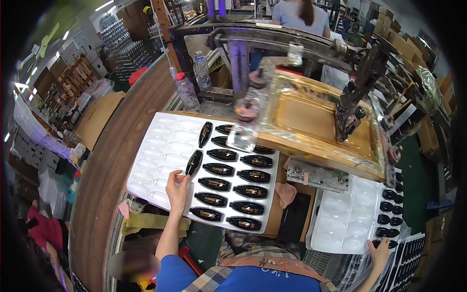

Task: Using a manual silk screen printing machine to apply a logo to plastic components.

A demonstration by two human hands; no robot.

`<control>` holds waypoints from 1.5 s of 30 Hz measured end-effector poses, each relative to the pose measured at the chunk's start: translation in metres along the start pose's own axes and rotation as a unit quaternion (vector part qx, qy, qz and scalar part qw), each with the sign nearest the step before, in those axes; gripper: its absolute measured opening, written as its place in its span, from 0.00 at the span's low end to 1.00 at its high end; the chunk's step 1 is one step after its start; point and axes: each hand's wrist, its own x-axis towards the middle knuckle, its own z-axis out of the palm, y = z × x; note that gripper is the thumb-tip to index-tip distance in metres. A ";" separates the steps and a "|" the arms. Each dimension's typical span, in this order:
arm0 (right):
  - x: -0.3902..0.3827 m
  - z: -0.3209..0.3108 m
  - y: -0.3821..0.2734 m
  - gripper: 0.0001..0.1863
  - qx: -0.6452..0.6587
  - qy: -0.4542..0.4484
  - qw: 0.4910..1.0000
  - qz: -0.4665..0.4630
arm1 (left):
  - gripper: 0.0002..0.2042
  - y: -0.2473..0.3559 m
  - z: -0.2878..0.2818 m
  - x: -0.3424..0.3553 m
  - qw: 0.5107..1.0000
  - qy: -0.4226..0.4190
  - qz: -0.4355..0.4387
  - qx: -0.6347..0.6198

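My left hand (177, 191) pinches the lower end of a glossy black bottle-shaped piece (194, 163) over the left white tray (158, 146). Another such piece (205, 134) lies at a slant just beyond it. To their right, several black pieces with gold print (218, 169) rest in two columns of hollows. My right hand (379, 252) is at the near right corner of a second white tray (335, 228). Its fingers close on a black piece (384, 243) there, partly covered by them. Further black pieces (389, 207) line that tray's right side.
A screen-printing machine with a wooden-framed screen (311, 117) hangs over the space between the trays. Clear bottles, one with a red cap (186, 92), stand behind the left tray. A pink cloth (286, 194) lies between the trays. Another person (301, 17) is at the back.
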 end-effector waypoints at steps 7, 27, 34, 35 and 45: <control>0.009 0.027 0.037 0.25 0.074 -0.023 0.996 -0.050 | 0.15 -0.002 0.004 0.001 0.975 -0.026 0.152 0.158; 0.046 -0.071 -0.201 0.19 0.463 0.063 0.802 -0.371 | 0.11 0.195 0.172 0.063 0.850 -0.303 0.396 -0.170; 0.040 -0.074 -0.279 0.24 0.367 0.020 0.797 -0.479 | 0.11 0.198 0.118 0.068 0.862 -0.309 0.097 -0.391; 0.038 -0.072 -0.282 0.25 0.356 0.047 0.804 -0.474 | 0.11 0.185 0.103 0.065 0.854 -0.290 0.064 -0.428; 0.042 -0.047 -0.248 0.21 0.387 0.071 0.811 -0.433 | 0.10 0.019 -0.043 -0.039 0.977 0.091 0.069 -0.182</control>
